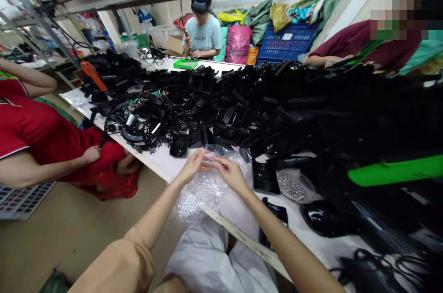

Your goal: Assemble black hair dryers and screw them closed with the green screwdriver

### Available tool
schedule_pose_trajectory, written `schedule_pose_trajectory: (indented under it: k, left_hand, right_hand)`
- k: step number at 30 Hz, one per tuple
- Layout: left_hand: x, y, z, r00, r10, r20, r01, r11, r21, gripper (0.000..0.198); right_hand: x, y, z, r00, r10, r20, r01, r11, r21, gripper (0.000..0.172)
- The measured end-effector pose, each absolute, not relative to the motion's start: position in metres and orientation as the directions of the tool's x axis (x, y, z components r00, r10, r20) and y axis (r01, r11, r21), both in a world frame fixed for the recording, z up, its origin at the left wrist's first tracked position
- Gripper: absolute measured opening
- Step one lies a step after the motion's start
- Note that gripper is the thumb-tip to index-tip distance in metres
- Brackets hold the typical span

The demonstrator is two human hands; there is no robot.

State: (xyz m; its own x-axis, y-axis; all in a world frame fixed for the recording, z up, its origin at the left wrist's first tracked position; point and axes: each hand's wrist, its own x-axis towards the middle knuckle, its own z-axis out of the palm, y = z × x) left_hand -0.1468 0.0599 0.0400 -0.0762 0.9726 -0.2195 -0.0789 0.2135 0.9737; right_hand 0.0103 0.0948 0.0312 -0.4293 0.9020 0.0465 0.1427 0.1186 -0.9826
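Note:
A crumpled sheet of clear bubble wrap (202, 194) lies over the near table edge, partly hanging down. My left hand (193, 167) is at its upper side, fingers bent and pointing right. Close by, my right hand (231, 174) has thumb and fingers pinched toward the left fingertips. Both hands seem to grip thin clear plastic at the wrap's upper edge, though the exact hold is hard to make out. Smooth clear film (244, 157) shows behind the right hand. Black plastic housings (179, 145) lie just beyond the hands.
A clear dish of small screws (294, 186) stands right of my hands. Black parts heap across the white table (159, 159), with a headband and cables (138, 122) at left. A green strip (394, 170) juts in at right. A co-worker in red (44, 131) sits left; others work opposite.

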Motion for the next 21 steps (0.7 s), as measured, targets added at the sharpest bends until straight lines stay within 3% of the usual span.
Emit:
schedule_pose_trajectory:
  k: [10, 16, 21]
  left_hand:
    - [-0.137, 0.059, 0.024, -0.150, 0.985, -0.083, 0.056, 0.092, 0.994, 0.033]
    - [-0.144, 0.057, 0.008, -0.235, 0.972, -0.006, 0.265, 0.070, 0.962, 0.018]
    - [-0.150, 0.055, -0.002, -0.257, 0.966, -0.004, 0.343, 0.095, 0.935, 0.017]
  right_hand:
    - [0.011, 0.084, 0.032, -0.344, 0.938, 0.036, 0.297, 0.145, -0.944, 0.043]
    - [0.014, 0.097, 0.025, -0.296, 0.955, -0.030, 0.221, 0.038, -0.974, 0.033]
    - [0.031, 0.104, 0.023, -0.311, 0.950, -0.023, 0.221, 0.049, -0.974, 0.028]
